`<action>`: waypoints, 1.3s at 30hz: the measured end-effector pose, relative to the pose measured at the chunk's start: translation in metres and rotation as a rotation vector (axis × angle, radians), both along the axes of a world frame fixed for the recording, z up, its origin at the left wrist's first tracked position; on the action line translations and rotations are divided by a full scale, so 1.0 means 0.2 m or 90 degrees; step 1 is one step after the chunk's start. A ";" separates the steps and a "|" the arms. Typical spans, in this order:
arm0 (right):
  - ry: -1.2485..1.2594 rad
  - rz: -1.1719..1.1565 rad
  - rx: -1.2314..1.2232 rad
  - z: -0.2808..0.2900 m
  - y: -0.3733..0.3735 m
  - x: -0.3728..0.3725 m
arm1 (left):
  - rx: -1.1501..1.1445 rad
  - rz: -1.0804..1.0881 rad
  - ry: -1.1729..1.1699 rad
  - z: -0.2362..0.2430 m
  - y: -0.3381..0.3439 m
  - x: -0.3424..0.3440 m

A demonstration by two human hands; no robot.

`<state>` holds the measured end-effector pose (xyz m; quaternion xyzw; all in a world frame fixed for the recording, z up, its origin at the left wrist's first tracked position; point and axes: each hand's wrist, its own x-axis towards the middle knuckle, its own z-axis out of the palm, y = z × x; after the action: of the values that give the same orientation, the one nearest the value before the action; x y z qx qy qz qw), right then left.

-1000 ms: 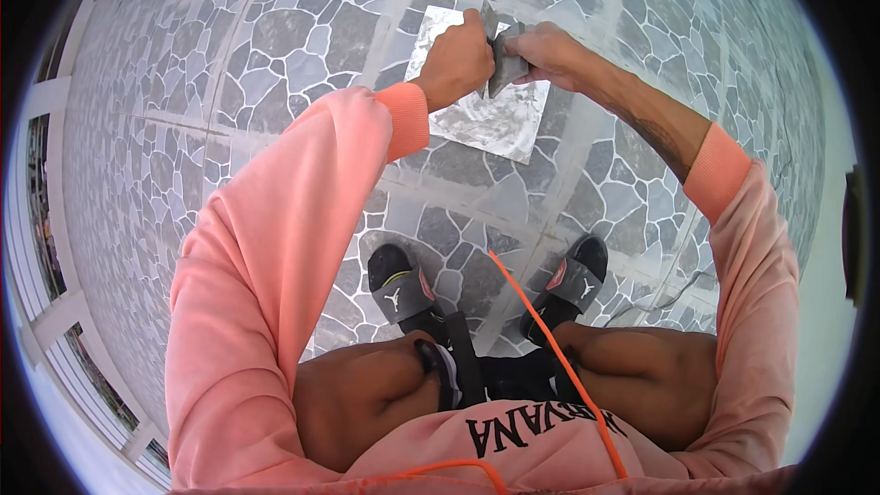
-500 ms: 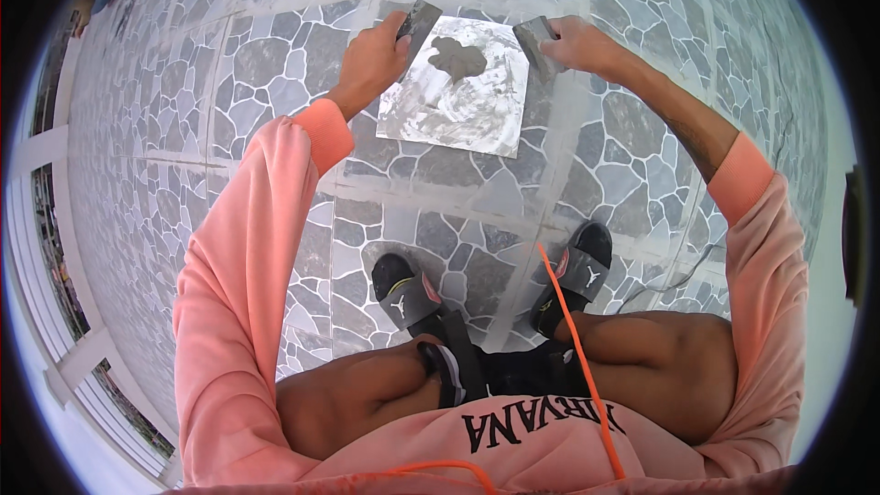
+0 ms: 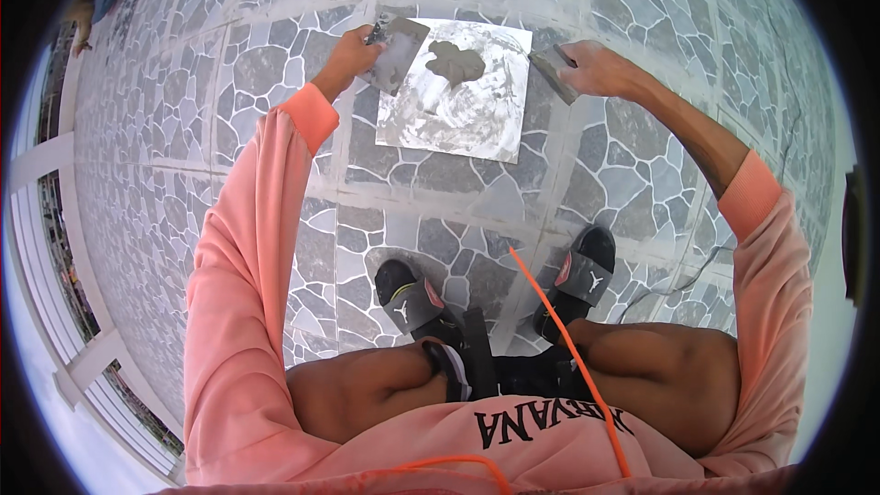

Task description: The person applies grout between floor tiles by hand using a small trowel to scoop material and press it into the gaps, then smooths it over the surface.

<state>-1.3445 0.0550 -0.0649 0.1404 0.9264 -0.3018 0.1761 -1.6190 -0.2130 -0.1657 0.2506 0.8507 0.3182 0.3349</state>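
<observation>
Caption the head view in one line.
Left hand and right hand each hold a scraper beside a grey putty lump on a board.

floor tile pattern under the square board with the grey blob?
Grey irregular-stone mosaic floor tiles with pale joints, clearest in the head view around the square whitish board.

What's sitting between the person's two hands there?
In the head view, a square grey board lies on the tiled floor between the left hand and right hand, with a dark lump of mortar on it. Each hand holds a flat scraper.
</observation>
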 end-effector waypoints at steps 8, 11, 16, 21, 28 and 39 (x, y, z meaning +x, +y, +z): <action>-0.051 -0.010 -0.027 -0.03 0.01 0.00 | 0.060 -0.133 -0.011 0.01 0.11 0.06; -0.032 0.004 -0.030 -0.05 0.01 0.00 | 0.024 -0.209 0.031 0.07 0.17 0.16; -0.034 0.000 -0.007 -0.02 0.03 0.00 | 0.096 -0.293 0.258 0.28 0.15 0.37; -0.059 0.023 0.023 0.02 0.00 -0.02 | 0.042 -0.615 0.582 0.23 -0.02 0.59; -0.050 0.043 0.038 0.02 -0.01 -0.02 | 0.079 -0.720 0.681 0.24 -0.08 0.64; -0.067 0.055 0.023 0.05 -0.03 -0.04 | 0.039 -0.726 0.676 0.24 -0.13 0.66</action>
<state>-1.3520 0.0490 -0.0548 0.1194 0.9263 -0.2696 0.2347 -1.4874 -0.2383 -0.1179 0.7771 0.6278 -0.0426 -0.0127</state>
